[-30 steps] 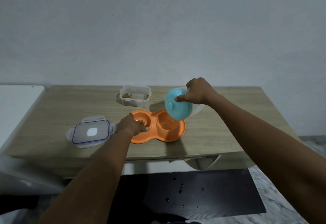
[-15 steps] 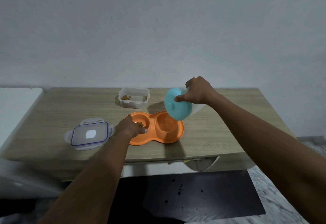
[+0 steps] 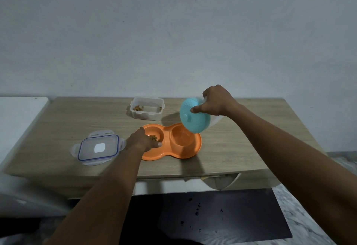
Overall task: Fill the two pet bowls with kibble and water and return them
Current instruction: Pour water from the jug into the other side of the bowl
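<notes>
Double pet bowl (image 3: 190, 151), orange, is sitting at centre frame on the counter (image 3: 241, 148). Left hand (image 3: 144, 141) is pressing its kibble side, grip flat, apparently steadying it. Right hand (image 3: 215, 101) is gripping a tilted teal-lidded jug (image 3: 194, 118) over the other well, evidently for pouring water.

Lid (image 3: 98, 147) left of double bowl (image 3: 172, 141), container (image 3: 147, 108) behind, all on table (image 3: 241, 148)

Wooden table (image 3: 241, 148) bearing an orange double pet bowl (image 3: 190, 151), a clear kibble container (image 3: 147, 108) and its blue-rimmed lid (image 3: 98, 148)
</notes>
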Available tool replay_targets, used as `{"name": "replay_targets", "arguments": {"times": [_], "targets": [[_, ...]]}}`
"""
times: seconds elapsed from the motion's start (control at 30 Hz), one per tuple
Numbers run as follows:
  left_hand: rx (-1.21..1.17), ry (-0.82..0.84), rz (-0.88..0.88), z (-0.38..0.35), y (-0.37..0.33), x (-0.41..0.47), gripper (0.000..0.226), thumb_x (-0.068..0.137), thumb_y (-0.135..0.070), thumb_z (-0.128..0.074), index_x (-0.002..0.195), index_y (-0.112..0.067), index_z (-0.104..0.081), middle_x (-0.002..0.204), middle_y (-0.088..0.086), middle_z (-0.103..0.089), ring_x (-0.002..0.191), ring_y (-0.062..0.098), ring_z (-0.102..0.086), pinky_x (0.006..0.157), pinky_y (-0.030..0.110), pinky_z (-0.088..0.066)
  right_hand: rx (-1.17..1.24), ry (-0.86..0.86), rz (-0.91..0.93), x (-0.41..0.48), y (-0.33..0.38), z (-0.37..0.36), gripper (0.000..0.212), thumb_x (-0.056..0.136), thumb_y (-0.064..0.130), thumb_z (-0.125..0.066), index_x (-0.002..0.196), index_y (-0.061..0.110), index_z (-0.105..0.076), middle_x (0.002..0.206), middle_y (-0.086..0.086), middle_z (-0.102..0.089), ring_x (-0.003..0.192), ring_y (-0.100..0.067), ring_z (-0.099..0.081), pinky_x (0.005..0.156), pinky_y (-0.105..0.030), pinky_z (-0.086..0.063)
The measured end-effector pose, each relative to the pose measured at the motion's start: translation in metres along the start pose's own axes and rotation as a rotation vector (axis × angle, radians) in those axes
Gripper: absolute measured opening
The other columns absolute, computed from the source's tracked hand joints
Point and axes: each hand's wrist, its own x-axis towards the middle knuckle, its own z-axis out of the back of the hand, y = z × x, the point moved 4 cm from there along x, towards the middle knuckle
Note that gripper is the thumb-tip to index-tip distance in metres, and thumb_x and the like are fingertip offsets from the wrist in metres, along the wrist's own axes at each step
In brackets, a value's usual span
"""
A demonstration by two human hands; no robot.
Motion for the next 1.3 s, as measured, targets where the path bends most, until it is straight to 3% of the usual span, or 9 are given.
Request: {"name": "replay_targets", "arguments": {"times": [0.87,1.3], "targets": [[-0.014,-0.006,0.012,-0.0016,0.0012,0.0009,0.118,0.066,-0.051,-0.086,0.157,-0.014,-0.022,0.157,0.011,-0.037,0.142,0.033,-0.037,0.108,0.047,-0.040,-0.009,0.006,0.029,0.0013,0.0041,0.0039,0.056,0.068,0.063,-0.080,0.059,0.014,-0.054,0.061,0.000,-0.054,0.068,-0.017,-0.051,0.056,-0.029,-0.037],[-0.006,-0.008,0.007,-0.0006,0.0009,0.0003,0.115,0.066,-0.051,-0.086,0.156,-0.014,-0.024,0.155,0.010,-0.039,0.139,0.032,-0.041,0.102,0.044,-0.042,-0.049,-0.001,0.067,-0.0034,0.0102,0.0075,0.057,0.069,0.065,-0.079,0.061,0.015,-0.052,0.065,0.001,-0.054,0.092,-0.023,-0.055,0.056,-0.028,-0.033]]}}
